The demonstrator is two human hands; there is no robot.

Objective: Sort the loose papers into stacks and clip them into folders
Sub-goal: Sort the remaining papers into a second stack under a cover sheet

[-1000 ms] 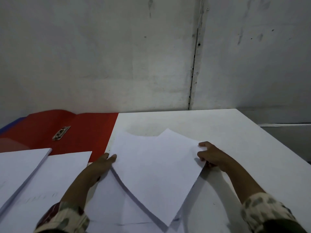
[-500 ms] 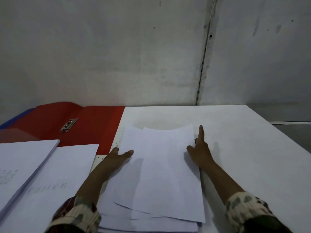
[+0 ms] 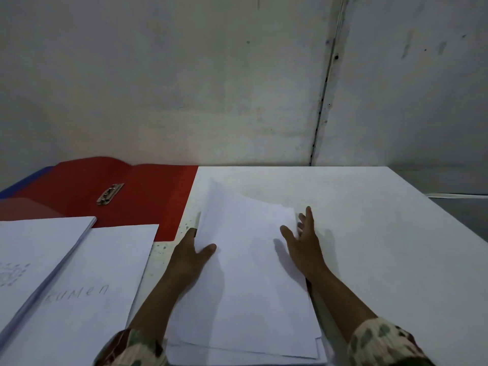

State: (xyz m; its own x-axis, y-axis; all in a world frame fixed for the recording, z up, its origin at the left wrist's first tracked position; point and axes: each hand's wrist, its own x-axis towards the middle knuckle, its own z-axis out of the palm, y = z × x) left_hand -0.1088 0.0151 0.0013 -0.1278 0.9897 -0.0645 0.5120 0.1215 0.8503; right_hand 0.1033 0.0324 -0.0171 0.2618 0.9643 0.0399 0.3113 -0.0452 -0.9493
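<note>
A stack of blank white papers (image 3: 245,281) lies in front of me on the white table (image 3: 369,233). My left hand (image 3: 191,249) presses against the stack's left edge, thumb lying on the top sheet, fingers partly hidden under the paper. My right hand (image 3: 303,240) rests flat on the stack's right edge with fingers spread. Neither hand grips a sheet. An open red folder (image 3: 148,196) with a metal clip (image 3: 110,194) lies at the back left.
Two more paper stacks sit at the left: one with handwritten letters (image 3: 87,294), and a thicker one (image 3: 34,252) at the far left. A blue folder edge (image 3: 23,180) peeks out behind the red one. A grey wall stands close behind the table.
The lifted top sheet has been laid down and squared onto the stack. Both hands have moved to its side edges, and the right hand's pointing finger has flattened into a spread hand.
</note>
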